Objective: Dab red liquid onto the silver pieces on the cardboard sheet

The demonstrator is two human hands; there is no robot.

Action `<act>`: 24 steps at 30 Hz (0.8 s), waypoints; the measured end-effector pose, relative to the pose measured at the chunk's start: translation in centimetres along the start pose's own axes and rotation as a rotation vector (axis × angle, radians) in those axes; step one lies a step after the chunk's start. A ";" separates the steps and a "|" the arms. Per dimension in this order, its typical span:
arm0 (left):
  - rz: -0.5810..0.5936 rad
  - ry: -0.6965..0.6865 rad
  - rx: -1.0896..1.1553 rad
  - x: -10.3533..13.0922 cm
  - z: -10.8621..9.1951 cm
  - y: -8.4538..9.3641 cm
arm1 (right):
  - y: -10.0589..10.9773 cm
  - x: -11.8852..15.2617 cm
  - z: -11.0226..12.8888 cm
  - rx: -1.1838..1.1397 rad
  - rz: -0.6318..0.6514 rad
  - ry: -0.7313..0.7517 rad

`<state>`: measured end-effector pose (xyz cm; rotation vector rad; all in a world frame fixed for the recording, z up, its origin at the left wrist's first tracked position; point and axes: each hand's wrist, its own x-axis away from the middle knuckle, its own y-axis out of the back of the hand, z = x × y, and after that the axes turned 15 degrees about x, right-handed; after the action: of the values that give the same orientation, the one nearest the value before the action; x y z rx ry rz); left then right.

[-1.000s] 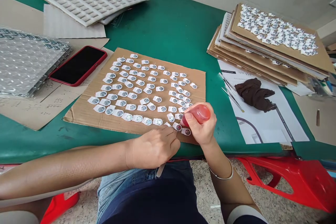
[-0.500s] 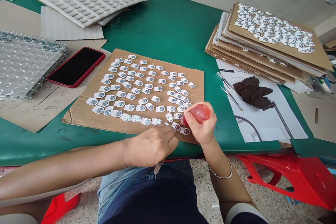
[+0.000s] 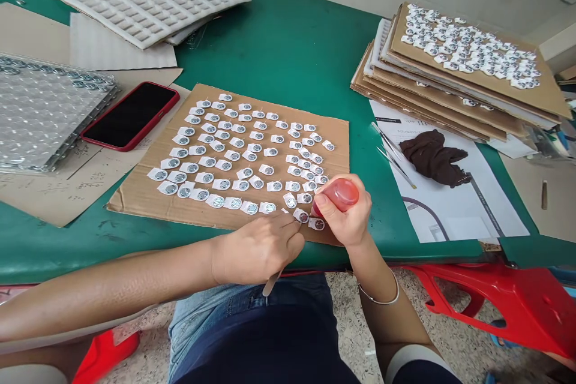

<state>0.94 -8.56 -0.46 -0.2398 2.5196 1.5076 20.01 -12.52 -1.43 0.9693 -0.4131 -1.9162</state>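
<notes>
A brown cardboard sheet bears rows of small white tabs with round metallic discs. My left hand is closed on a thin metal tool, whose flat end sticks out below the fingers; its front end is near a disc at the sheet's front edge. My right hand wraps round a soft red bottle, tilted with its lower end down beside that same disc. Just right of it lies another tabbed disc. The bottle's tip is too small to make out clearly.
A red-cased phone and clear plastic trays lie left. White foam trays stand behind. At right are stacked cardboard sheets with more discs, tweezers, a dark cloth and printed paper.
Both hands keep nearly the same place and hold the same things. The red bottle has shifted very slightly to the left.
</notes>
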 end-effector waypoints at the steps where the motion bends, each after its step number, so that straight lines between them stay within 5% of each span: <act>1: 0.006 0.004 0.001 0.0 0.0 0.0 | 0.0 0.0 0.0 -0.005 0.009 0.005; 18: -0.097 0.314 0.490 -1.4 1.5 2.9 | 0.2 -0.1 -0.2 -0.019 0.011 0.080; 24: -0.129 0.347 0.574 -1.2 2.2 2.7 | 0.3 2.3 -0.1 -0.153 -0.301 0.009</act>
<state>1.60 -5.26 1.12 -0.5936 3.0022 0.6914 19.60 -14.64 -2.39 0.9808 -0.1161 -2.1758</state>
